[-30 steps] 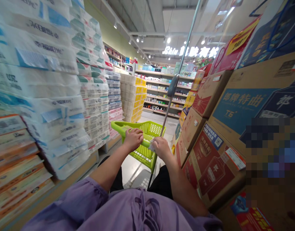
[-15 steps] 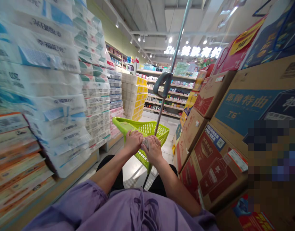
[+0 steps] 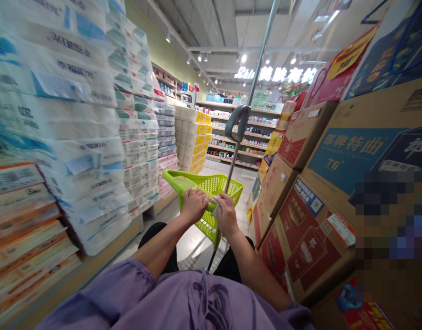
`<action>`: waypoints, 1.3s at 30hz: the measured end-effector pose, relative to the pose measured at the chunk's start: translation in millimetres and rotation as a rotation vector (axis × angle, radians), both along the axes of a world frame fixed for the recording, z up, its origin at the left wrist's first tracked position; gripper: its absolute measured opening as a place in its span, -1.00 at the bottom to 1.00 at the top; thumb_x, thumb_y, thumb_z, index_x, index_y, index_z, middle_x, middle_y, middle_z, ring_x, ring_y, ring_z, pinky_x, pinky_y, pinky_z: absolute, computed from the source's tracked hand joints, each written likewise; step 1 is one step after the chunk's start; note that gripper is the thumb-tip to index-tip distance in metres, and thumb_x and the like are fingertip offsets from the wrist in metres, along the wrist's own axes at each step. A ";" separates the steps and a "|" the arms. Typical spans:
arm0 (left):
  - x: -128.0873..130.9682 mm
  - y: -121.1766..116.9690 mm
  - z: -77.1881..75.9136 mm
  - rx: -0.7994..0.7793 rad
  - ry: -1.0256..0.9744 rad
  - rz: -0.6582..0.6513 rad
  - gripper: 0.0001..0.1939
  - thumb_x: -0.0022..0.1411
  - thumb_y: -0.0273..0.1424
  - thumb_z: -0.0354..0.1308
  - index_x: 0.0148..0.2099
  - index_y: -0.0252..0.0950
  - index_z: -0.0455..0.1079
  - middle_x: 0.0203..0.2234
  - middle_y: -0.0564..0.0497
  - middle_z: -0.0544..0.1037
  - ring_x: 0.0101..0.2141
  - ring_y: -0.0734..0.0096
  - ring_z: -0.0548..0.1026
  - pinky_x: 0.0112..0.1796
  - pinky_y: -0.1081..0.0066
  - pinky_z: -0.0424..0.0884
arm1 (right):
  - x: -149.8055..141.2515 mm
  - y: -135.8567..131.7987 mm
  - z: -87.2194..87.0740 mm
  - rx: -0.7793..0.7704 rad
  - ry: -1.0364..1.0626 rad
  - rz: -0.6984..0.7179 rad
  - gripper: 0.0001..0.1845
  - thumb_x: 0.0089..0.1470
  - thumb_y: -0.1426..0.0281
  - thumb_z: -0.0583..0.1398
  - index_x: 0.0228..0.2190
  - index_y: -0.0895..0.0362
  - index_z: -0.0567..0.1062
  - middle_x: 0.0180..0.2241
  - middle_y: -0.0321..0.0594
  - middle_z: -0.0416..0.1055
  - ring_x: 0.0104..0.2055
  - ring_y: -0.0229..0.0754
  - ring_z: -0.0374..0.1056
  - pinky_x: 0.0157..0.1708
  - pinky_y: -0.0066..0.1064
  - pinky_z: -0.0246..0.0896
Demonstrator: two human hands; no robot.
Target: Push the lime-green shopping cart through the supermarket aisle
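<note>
A lime-green shopping basket cart (image 3: 214, 183) with a perforated body stands in front of my legs. My left hand (image 3: 196, 205) is closed round its near green rim. Close beside it, my right hand (image 3: 226, 213) pinches a crumpled whitish tissue (image 3: 215, 211) against the same rim. Part of the tissue is hidden under the fingers. A slim metal pole (image 3: 232, 165) rises at the cart's right side, just past my right hand, and carries a grey loop handle (image 3: 237, 123).
Tall stacks of wrapped paper packs (image 3: 90, 151) line the left on a low platform. Cardboard cartons (image 3: 314, 220) are piled close on the right. Farther ahead, shelves (image 3: 231, 128) of small goods stand beyond a pale floor.
My right hand moved left against my left hand with the tissue, then came back a little to the right. The pole's grey handle has turned and shows its loop.
</note>
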State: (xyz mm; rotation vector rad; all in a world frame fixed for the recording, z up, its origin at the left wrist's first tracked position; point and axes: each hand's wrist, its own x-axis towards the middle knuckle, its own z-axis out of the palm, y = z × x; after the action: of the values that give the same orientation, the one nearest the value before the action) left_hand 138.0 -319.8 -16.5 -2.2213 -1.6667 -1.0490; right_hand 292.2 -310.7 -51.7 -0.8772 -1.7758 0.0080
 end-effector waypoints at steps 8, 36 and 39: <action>-0.3 1.5 -0.3 -0.007 0.039 0.027 -0.64 0.36 -0.36 -0.17 -0.31 -0.22 0.45 -0.22 -0.01 0.57 0.00 0.21 0.37 0.12 0.07 0.00 | -2.3 -6.1 12.2 -0.031 -0.038 0.065 -0.61 0.10 0.54 0.00 -0.18 0.07 0.56 -0.16 -0.12 0.46 -0.04 -0.11 0.30 0.07 -0.17 0.21; 2.2 -2.8 1.7 0.006 0.064 0.021 -0.63 0.36 -0.38 -0.18 -0.35 -0.23 0.43 -0.26 -0.07 0.56 -0.06 0.20 0.38 0.09 0.05 0.05 | -11.7 -7.9 13.8 -0.088 -0.067 0.050 -0.63 0.03 0.51 -0.01 -0.22 0.11 0.53 -0.18 -0.12 0.46 -0.03 -0.09 0.29 0.10 -0.20 0.15; 1.1 -2.1 1.8 0.013 0.066 0.022 -0.63 0.37 -0.37 -0.19 -0.35 -0.23 0.42 -0.26 -0.06 0.56 -0.06 0.20 0.39 0.09 0.06 0.05 | -6.3 -6.3 9.7 -0.059 -0.065 0.097 -0.61 0.08 0.48 -0.03 -0.15 0.13 0.51 -0.12 -0.10 0.45 0.01 -0.11 0.29 0.12 -0.20 0.14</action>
State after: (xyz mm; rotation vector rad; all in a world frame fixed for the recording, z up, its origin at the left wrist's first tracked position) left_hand 139.1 -321.9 -14.7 -2.1993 -1.6491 -0.9674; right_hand 285.8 -316.9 -42.0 -0.8413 -1.8858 0.0966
